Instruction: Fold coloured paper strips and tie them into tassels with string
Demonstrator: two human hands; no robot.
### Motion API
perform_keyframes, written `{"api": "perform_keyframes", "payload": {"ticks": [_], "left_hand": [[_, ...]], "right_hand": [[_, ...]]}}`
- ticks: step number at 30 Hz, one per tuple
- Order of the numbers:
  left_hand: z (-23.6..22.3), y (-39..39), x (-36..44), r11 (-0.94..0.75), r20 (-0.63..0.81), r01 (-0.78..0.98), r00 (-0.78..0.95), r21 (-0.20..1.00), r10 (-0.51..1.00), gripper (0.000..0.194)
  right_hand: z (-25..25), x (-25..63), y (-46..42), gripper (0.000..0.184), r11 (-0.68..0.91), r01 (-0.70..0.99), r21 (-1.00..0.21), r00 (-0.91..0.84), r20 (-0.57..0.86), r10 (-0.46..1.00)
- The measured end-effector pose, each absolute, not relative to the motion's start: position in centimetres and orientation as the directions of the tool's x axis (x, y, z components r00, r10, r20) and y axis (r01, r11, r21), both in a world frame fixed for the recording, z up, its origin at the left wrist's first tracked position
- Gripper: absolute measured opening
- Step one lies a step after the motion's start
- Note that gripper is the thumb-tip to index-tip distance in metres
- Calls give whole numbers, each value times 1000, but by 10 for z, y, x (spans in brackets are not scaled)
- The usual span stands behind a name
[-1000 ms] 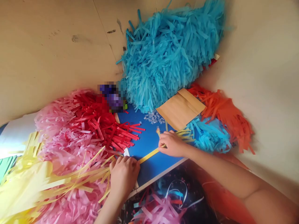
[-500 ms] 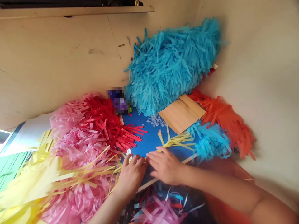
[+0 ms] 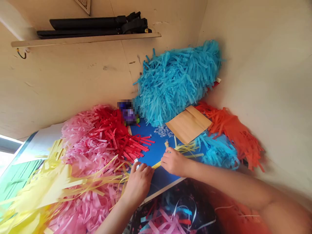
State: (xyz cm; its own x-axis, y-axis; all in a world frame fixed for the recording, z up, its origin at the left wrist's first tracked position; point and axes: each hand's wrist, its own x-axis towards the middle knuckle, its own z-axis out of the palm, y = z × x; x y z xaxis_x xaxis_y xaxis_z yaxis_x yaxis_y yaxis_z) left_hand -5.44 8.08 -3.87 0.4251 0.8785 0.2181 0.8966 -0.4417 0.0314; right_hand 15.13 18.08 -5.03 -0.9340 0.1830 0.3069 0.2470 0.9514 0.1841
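Observation:
My left hand (image 3: 140, 182) rests knuckles-up on a blue board (image 3: 153, 148), fingers curled and pressed on one end of a yellow paper strip (image 3: 156, 165). My right hand (image 3: 173, 161) is closed in a pinch on the same strip a little to the right. The strip runs between both hands. Several loose yellow strips (image 3: 187, 148) lie just beyond my right hand.
Heaps of shredded paper ring the board: pink (image 3: 80, 162), red (image 3: 114, 136), yellow (image 3: 31, 191), blue (image 3: 175, 81), orange (image 3: 234, 130). A brown envelope (image 3: 188, 123) and small clear bits (image 3: 163, 131) lie on the board. A shelf (image 3: 85, 38) with a black object hangs on the wall.
My right hand, flat beside the left half a second ago, has moved right and closed on the yellow strip. The view has tilted up, showing the shelf.

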Motion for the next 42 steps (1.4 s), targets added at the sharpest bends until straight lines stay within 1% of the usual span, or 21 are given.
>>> {"api": "perform_keyframes", "payload": {"ticks": [3, 5, 7, 11, 14, 19, 22, 28, 34, 36, 38, 40, 42], "left_hand": [[-35, 83, -52, -434, 215, 901, 423, 7, 880, 23], [-35, 84, -51, -417, 233, 909, 405, 0, 884, 24], [-38, 85, -51, -404, 255, 915, 390, 2, 885, 23], [-47, 87, -51, -380, 293, 925, 361, 9, 885, 24], [-51, 88, -52, -375, 301, 927, 357, 4, 884, 24], [-49, 90, -55, -406, 267, 914, 395, -13, 879, 26], [-46, 92, -55, -398, 256, 917, 387, -9, 886, 24], [-45, 91, -54, -371, 273, 929, 355, 5, 894, 23], [-48, 91, -52, -355, 320, 935, 339, -8, 885, 22], [-50, 90, -51, -351, 337, 936, 335, -12, 880, 21], [-52, 89, -50, -343, 346, 939, 327, -16, 879, 21], [-53, 86, -49, -340, 344, 940, 325, -17, 881, 21], [-53, 81, -49, -341, 332, 940, 325, -10, 885, 20]], "right_hand": [[-52, 138, 186, 28, 965, 162, 207, -959, 264, 105], [-54, 136, 189, 27, 969, 147, 197, -961, 259, 93], [-56, 136, 192, 25, 969, 168, 180, -959, 256, 119], [-56, 139, 194, 16, 960, 256, 114, -942, 253, 221], [-49, 138, 192, 14, 962, 262, 75, -947, 213, 241], [-35, 127, 184, 21, 974, 166, 157, -985, 81, 154], [-34, 124, 185, 21, 978, 164, 131, -985, 68, 157], [-37, 133, 200, 15, 962, 272, 24, -959, 91, 268], [-37, 136, 196, 11, 949, 314, -37, -941, 123, 317], [-39, 133, 188, 9, 947, 320, -30, -929, 186, 320], [-45, 131, 177, 8, 952, 305, 13, -911, 295, 288], [-54, 129, 169, 17, 957, 285, 62, -894, 378, 242], [-61, 131, 164, 25, 958, 275, 87, -885, 412, 217]]}}
